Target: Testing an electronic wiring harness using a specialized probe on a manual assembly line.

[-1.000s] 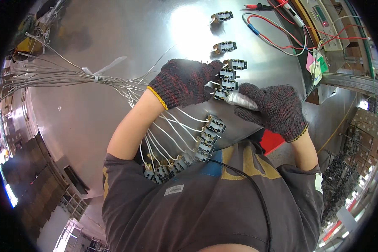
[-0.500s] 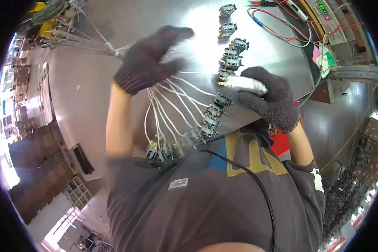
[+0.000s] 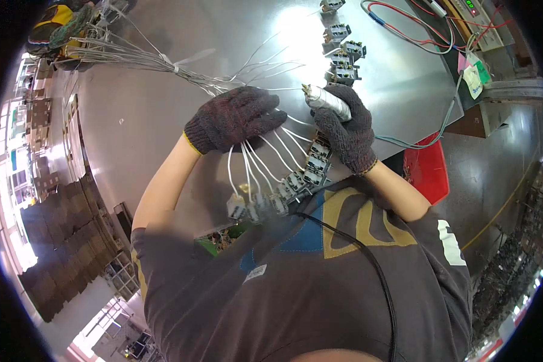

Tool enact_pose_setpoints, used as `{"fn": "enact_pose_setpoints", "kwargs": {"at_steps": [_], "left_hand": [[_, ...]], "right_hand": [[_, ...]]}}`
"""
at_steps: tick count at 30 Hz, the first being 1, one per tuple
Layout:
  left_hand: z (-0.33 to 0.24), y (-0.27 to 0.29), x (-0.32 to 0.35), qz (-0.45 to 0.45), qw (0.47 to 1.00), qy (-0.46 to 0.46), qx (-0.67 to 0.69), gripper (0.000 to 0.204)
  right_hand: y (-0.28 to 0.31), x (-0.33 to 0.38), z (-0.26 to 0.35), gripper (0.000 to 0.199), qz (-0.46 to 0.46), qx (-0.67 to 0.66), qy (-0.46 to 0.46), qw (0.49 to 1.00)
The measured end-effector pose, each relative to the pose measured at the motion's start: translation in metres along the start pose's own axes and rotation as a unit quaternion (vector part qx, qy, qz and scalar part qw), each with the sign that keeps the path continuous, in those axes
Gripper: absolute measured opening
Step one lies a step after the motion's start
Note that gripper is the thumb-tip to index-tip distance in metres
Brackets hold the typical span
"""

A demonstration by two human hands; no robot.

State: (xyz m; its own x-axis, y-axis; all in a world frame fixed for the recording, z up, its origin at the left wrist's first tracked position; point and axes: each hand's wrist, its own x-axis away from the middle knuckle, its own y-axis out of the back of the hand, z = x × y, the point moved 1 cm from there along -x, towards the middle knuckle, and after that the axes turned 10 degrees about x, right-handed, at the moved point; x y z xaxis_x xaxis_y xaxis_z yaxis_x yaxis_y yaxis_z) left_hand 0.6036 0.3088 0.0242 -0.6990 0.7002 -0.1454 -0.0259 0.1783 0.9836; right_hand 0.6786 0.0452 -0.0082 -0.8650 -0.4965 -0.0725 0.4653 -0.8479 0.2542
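My left hand [image 3: 235, 117], in a dark knit glove, lies palm down on a fan of thin white wires [image 3: 265, 154] spread over the shiny metal table [image 3: 163, 120]. My right hand [image 3: 350, 130], gloved the same way, is closed around a silvery cylindrical tool [image 3: 327, 101] whose tip points toward the left hand. The wires end in a curved row of small grey connector blocks [image 3: 283, 190] along the table's near edge. More connector blocks [image 3: 342, 57] lie in a line just beyond the tool.
The wires gather into a tied bundle [image 3: 133, 57] running to the far left. Red and blue leads [image 3: 404, 24] and a bench instrument [image 3: 482, 24] sit at the far right. A red bin [image 3: 428, 169] stands on the floor beside the table.
My left hand came back from the far left and dropped onto the wires close to the tool. The right hand kept its grip on the tool and shifted slightly.
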Motion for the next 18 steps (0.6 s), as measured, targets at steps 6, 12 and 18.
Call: {"fn": "enact_pose_setpoints", "kwargs": {"at_steps": [6, 12, 18], "left_hand": [[0.004, -0.018, -0.014, -0.103, 0.986, 0.084, 0.099, 0.049], [0.037, -0.030, -0.031, -0.038, 0.981, 0.151, 0.112, 0.043], [0.065, -0.025, -0.046, -0.058, 0.976, 0.163, 0.132, 0.046]], "right_hand": [[0.005, -0.020, -0.003, 0.036, -0.011, -0.043, 0.012, 0.999], [0.066, -0.045, 0.018, 0.037, 0.041, 0.104, 0.050, 0.993], [0.134, -0.076, 0.047, 0.041, 0.068, 0.342, 0.103, 0.932]]}}
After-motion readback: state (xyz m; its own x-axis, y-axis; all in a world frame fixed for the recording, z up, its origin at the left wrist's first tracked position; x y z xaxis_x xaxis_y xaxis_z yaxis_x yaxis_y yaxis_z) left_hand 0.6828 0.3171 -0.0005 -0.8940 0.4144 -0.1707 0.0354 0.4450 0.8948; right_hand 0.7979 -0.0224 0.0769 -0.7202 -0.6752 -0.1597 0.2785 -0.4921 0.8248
